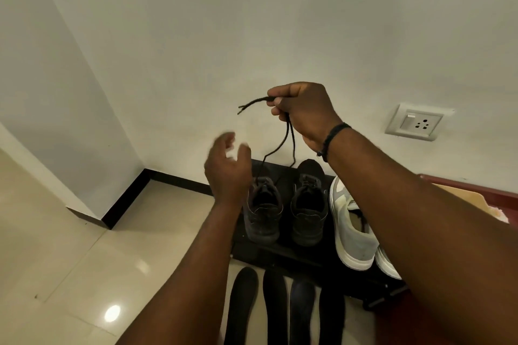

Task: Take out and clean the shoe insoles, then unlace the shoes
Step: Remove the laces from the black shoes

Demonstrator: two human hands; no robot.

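Overhead, right hand [301, 112] pinches black lace [288, 137] from left dark shoe [263, 210]; left hand [227, 168] loose, blurred

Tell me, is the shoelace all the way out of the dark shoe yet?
Not yet. The right hand holds the shoelace up, but its lower end still runs down into the left dark shoe.

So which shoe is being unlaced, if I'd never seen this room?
Find the black rack against the wall, under the socket. Three shoes show on it: two dark, one grey-white. It's the leftmost dark shoe, the only one with its lace running up into the right hand.
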